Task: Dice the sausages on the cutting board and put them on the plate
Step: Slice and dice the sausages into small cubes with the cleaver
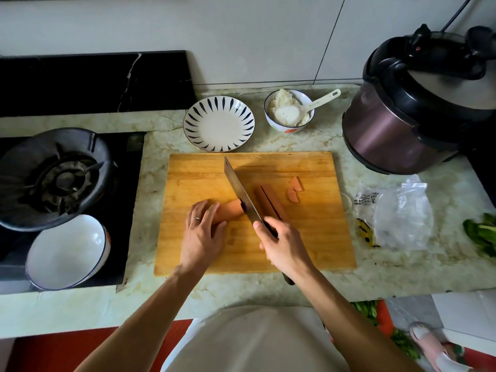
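A wooden cutting board (308, 237) lies on the counter in front of me. My left hand (201, 234) presses down on a pink sausage piece (230, 209) near the board's middle. My right hand (284, 248) grips the handle of a cleaver (241, 194), whose blade rests against the sausage's right end. To the right of the blade lie long sausage strips (269, 200) side by side, and two half-round slices (294, 190) sit beyond them. A white plate with dark blue streaks (218, 124) stands empty behind the board.
A bowl of rice with a white spoon (288, 111) is right of the plate. A pressure cooker (418, 108) stands at the back right. Plastic wrappers (397, 216) and greens (483, 234) lie to the right. A gas stove (53, 178) and a white bowl (67, 251) are at left.
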Tool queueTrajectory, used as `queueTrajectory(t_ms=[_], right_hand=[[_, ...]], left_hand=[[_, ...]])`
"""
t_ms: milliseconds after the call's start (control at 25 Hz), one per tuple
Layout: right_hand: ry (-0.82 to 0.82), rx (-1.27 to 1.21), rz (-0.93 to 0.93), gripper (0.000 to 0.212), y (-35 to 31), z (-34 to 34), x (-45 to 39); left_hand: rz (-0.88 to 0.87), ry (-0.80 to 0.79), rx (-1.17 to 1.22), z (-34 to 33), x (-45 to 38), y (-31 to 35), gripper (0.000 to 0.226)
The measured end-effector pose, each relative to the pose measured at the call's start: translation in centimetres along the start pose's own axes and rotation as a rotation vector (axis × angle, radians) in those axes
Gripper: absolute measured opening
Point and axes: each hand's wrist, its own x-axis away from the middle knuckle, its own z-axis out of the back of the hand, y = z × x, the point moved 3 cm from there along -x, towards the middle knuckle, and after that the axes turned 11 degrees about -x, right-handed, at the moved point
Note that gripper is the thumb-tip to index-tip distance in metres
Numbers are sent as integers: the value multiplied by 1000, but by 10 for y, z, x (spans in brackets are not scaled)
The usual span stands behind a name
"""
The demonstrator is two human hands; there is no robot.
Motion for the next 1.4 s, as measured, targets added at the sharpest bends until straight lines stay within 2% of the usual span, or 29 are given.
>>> queueTrajectory(t_ms=[120, 200, 440, 560, 760, 1120, 1400], right_hand=[[10, 30, 37, 43, -4, -1, 0], [7, 39, 66, 32, -11, -3, 3], [-1, 82, 42, 46, -14, 12, 6], [9, 113, 44, 49, -15, 18, 11], [-1, 110, 66, 36, -25, 17, 19], [-34, 98, 111, 27, -31, 22, 23], [-73, 92, 157, 29, -32, 27, 23]], left_hand=[[20, -6, 2, -3, -1, 2, 49], [35, -5, 3, -5, -1, 3, 48], [-58, 46, -235, -3, 0, 18, 47], [-158, 50, -235, 1, -8, 25, 43], [-211, 63, -231, 1, -12, 23, 34], [-21, 125, -233, -6, -2, 41, 35], [-116, 120, -252, -2, -5, 32, 38]])
